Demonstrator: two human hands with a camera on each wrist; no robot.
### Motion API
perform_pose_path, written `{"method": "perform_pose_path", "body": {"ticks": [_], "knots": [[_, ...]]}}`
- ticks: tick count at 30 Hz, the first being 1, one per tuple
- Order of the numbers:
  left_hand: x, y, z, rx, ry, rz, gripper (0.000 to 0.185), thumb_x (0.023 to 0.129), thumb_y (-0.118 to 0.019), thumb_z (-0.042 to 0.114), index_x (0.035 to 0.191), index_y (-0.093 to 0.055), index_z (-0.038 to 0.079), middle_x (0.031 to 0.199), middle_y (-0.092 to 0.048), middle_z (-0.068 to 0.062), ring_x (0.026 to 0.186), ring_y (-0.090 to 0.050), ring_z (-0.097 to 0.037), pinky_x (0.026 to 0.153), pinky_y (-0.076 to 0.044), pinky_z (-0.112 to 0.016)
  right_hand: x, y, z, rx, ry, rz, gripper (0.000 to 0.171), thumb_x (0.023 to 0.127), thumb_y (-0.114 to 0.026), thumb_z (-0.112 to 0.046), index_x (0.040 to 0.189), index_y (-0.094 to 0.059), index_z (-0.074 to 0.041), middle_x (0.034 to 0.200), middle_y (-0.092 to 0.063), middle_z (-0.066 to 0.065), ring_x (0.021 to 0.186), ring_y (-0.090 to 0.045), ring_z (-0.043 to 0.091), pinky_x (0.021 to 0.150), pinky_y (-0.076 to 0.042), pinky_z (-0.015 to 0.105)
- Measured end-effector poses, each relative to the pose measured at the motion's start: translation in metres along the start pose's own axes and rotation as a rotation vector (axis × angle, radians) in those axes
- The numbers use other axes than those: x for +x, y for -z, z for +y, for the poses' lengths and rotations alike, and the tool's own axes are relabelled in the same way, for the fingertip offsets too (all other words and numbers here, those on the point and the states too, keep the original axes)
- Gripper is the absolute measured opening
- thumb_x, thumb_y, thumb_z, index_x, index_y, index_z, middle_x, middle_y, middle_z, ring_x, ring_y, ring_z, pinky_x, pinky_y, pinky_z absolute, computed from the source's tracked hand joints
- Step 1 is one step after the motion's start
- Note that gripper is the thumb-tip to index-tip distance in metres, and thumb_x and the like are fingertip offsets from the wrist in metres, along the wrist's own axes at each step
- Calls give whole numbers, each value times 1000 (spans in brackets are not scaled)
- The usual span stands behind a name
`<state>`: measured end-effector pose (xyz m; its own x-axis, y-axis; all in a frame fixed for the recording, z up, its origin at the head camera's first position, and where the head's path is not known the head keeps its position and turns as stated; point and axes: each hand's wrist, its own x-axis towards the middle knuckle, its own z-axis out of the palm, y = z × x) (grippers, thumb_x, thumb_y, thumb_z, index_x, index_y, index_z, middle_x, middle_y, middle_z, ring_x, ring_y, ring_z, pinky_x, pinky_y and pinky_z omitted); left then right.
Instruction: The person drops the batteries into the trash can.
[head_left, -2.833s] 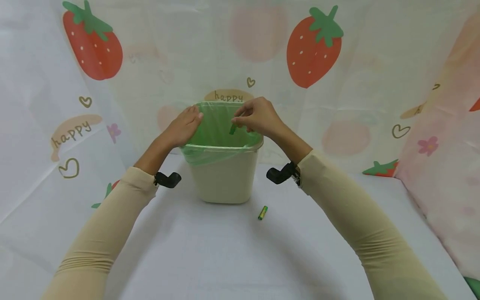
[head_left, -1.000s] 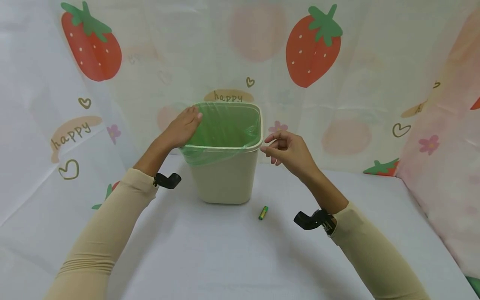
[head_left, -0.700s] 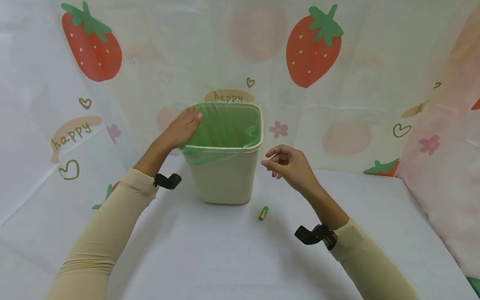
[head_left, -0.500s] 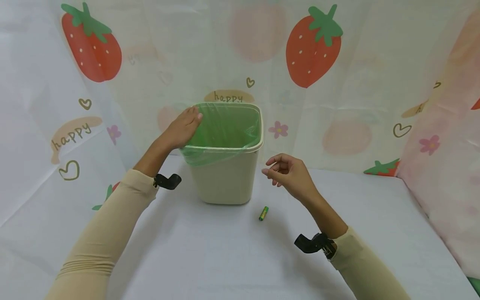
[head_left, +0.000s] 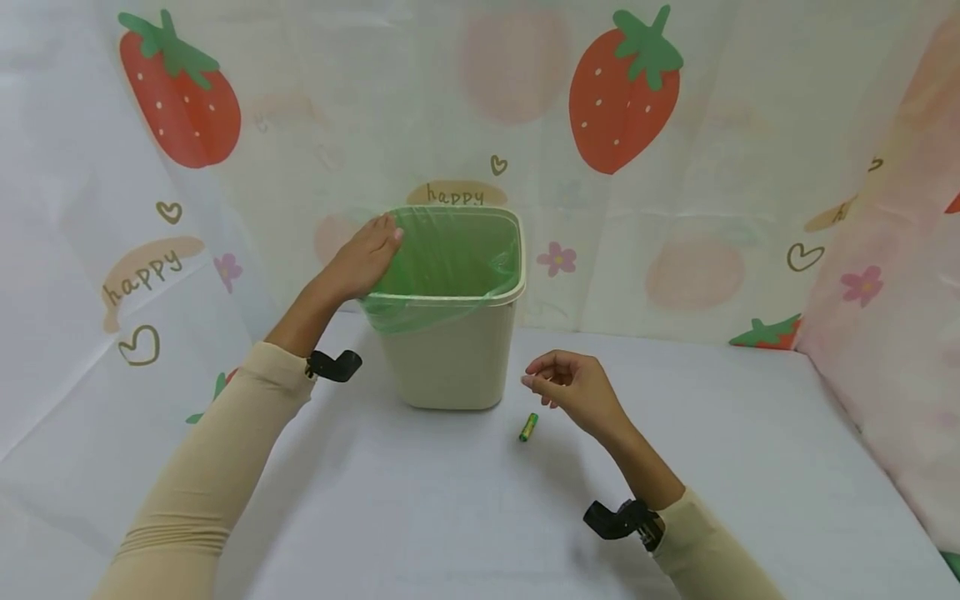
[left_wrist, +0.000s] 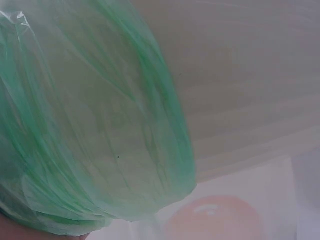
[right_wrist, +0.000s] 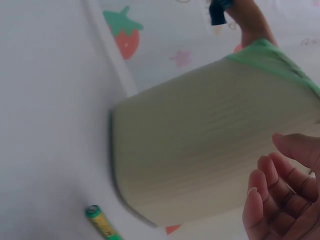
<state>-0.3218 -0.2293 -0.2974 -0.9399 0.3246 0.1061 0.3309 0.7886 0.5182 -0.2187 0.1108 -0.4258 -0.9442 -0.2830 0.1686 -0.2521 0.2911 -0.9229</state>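
A cream trash bin (head_left: 450, 358) stands upright on the table, lined with a thin green bag (head_left: 450, 250) folded over its rim. My left hand (head_left: 365, 257) rests on the bin's left rim, over the bag, its fingers straight. A small green and yellow battery (head_left: 528, 427) lies on the table just right of the bin's base. Slightly above and to the right of that battery is my right hand (head_left: 573, 387), fingers loosely bent and holding nothing. The right wrist view shows the battery (right_wrist: 102, 223) apart from the right hand (right_wrist: 287, 192). The bottom of the bin's inside is hidden.
White cloth covers the table (head_left: 420, 517). A strawberry-print curtain (head_left: 720, 167) hangs close behind the bin and along both sides. Each wrist wears a black camera, such as the right wrist camera (head_left: 622, 521).
My right hand held a small green thing over the bin's opening; it is no longer in the fingers. That hand has moved out right and down towards the battery. The left hand has stayed.
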Motion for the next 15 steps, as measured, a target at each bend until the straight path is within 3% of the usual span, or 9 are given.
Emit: {"method": "perform_pose_path", "body": {"ticks": [8,15], "knots": [[0,1,-1,1,-2,1,69,113,-16,42,158,-4,-8,168,0,-23,156,5,-35,125,0,-47,-9,-11,28,-10,-54,17,12,92,-77,-21,98,-75,-12,83,-72,10,72,-65,35,60,-56,30],[1,0,-2,-6,3,-4,69,112,-16,42,159,-3,-8,168,1,-22,156,6,-34,125,1,-47,-13,-16,51,1,-71,20,21,92,-78,-21,105,-76,-5,90,-71,21,72,-64,39,60,-56,32]]}}
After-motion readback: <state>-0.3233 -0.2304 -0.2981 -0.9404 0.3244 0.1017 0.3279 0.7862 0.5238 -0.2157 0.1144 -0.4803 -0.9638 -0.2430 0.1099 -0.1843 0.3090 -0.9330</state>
